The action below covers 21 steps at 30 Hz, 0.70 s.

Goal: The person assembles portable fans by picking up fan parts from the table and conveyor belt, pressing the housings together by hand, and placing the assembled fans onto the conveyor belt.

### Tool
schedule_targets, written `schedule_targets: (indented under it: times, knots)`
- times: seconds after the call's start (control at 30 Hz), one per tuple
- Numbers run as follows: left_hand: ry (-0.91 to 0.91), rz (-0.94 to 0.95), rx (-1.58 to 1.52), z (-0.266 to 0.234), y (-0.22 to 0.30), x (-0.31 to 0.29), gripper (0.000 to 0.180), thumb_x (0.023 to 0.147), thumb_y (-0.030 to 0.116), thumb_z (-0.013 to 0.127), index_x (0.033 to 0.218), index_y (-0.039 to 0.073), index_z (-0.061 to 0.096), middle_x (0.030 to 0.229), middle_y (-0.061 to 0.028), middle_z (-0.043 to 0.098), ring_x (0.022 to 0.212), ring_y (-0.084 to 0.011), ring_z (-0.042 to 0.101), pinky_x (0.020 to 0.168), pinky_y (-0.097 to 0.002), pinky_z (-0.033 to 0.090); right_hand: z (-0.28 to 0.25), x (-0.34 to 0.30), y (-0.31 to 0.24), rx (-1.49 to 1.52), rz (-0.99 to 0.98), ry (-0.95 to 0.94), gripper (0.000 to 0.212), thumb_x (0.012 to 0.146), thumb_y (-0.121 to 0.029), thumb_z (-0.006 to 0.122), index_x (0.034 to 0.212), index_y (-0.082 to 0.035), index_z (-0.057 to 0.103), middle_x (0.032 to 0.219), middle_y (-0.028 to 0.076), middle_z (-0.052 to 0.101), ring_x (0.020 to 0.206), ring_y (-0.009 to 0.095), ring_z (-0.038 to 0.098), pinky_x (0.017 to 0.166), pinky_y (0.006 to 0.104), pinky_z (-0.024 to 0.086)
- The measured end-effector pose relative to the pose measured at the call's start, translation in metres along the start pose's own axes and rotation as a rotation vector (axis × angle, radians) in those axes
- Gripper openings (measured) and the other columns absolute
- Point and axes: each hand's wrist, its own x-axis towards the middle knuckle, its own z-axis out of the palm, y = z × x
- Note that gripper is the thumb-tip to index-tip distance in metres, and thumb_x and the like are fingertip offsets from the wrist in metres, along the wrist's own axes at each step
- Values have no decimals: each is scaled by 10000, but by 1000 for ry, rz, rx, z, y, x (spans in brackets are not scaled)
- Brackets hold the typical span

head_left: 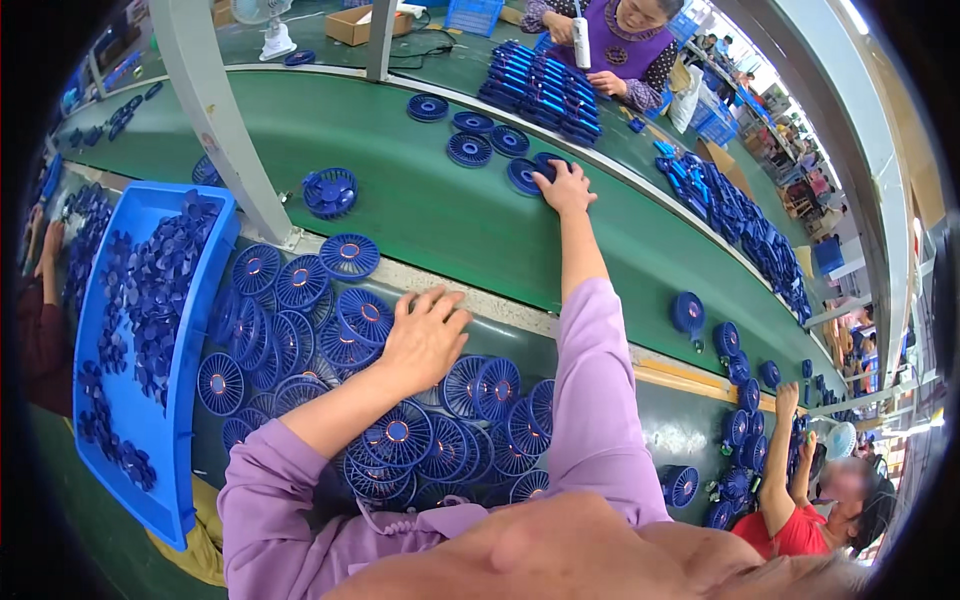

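On the far part of the green belt [430, 215], the person's right hand [568, 188] reaches down to a dark blue round cover [522, 178]. The cover lies flat on the belt, its disc face turned upward; being round, it is about equally broad every way. A second disc [547, 160] lies close behind it, partly hidden by the hand. The right fingers are bent over these pieces; whether they grip or only touch cannot be told. The left hand [425, 340] is palm down on the belt's near side, fingers spread and unclenched, their tips over the pale ledge [510, 310].

More round covers [469, 149] sit in a loose group to the left on the belt's far half. A fan head [330, 192] rests near the belt's left near edge, beside a grey post [222, 120] that rises there. Blue wire grilles [397, 432] crowd the bench on the belt's near side, and a blue tray [190, 400] of small parts stands left of them. Beyond the belt's far edge are stacked blue handles [545, 92] and a co-worker in purple [622, 40].

The belt's far rim runs just past the reaching hand. Green surface stretches from the near ledge to the covers, and rightward to the fan heads [688, 312].
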Motion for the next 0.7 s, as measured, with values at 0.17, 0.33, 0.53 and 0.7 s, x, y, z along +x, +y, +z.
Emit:
schedule_targets:
  times: [0.17,0.33,0.53,0.7]
  knots:
    - [27,10,-8,3,0,1,276,837,195,649,1094,112,592,1291,-106,520,1267,-324,434,1032,-524,311,-12,-19,41,19,-80,24,474,789,-410,693,1236,-327,558,1334,37,545,1256,350,458,967,650,347]
    - [40,26,-23,5,1,0,271,842,195,642,1097,114,592,1288,-101,521,1261,-324,440,1029,-519,312,-30,-68,73,112,-420,-68,475,765,-316,698,1221,-255,582,1231,106,605,1180,355,518,930,613,422]
    - [38,12,-11,6,-4,-2,265,848,199,636,1096,116,592,1290,-100,521,1258,-323,442,1029,-516,308,-78,-176,101,491,-682,-497,415,782,-196,663,1181,-93,610,1158,113,640,1078,245,591,953,352,450]
    - [40,8,-18,5,-6,-2,269,846,200,638,1097,114,593,1291,-100,520,1260,-322,439,1027,-517,309,-118,-227,88,475,-745,-778,436,836,-307,700,1200,-76,631,1222,78,614,1136,188,548,1002,342,417]
